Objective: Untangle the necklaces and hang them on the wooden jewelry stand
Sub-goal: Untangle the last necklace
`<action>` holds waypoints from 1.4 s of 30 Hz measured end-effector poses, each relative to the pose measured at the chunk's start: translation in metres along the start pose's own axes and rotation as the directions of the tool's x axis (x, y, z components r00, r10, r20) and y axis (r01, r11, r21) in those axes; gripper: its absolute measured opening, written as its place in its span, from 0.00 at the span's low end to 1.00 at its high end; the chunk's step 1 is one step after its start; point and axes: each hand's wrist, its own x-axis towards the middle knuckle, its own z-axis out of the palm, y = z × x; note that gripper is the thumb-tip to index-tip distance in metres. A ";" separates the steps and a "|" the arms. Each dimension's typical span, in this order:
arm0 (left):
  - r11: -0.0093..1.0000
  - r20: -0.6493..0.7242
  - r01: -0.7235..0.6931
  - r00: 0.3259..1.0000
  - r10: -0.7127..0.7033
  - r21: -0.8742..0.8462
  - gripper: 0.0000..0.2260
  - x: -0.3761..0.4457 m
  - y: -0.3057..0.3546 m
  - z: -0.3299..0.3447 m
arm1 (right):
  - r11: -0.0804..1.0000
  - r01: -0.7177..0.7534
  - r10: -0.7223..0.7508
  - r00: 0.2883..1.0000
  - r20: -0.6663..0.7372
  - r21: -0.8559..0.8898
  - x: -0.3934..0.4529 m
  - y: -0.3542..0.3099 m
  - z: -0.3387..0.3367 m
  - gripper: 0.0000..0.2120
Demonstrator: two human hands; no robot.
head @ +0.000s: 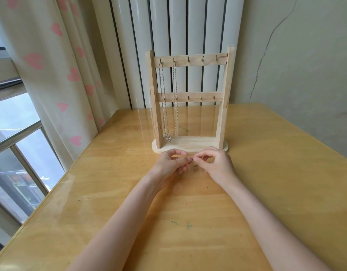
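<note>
Both hands work just in front of the wooden jewelry stand [190,100], centre frame. Left hand [169,163] and right hand [215,163] have fingers curled in, thumb and forefinger tips pinching a fine chain [192,162] between them. A small pendant [196,168] dangles below the pinch. Most of the chain is hidden by the fingers, so I can't tell whether any knot is left.

Risks, as I judge them:
- Pulling the two pinches apart hard would cinch a knot tighter or snap a link.
- Hands sit close to the stand base; a lift toward the top rail could bump it and swing the hung necklaces into each other, re-tangling.
- Hanging on the hook beside an occupied one could snag the neighbouring chain.
- Losing the pinch drops the chain onto the glossy table [266,173] in a heap.

Counts:
- Necklaces hung: 2, on the two leftmost top hooks, first necklace [162,98] and second necklace [175,98].
- Necklaces in hand: 1 visible.
- Hooks: 5 top rail, 5 lower rail; 3 top free.
- Stands: 1.
</note>
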 end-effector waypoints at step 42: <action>0.821 0.117 -0.397 0.916 0.384 0.410 0.07 0.000 0.002 0.006 | 0.746 -0.372 0.239 0.924 0.299 0.552 -0.005 -0.011 -0.013 0.09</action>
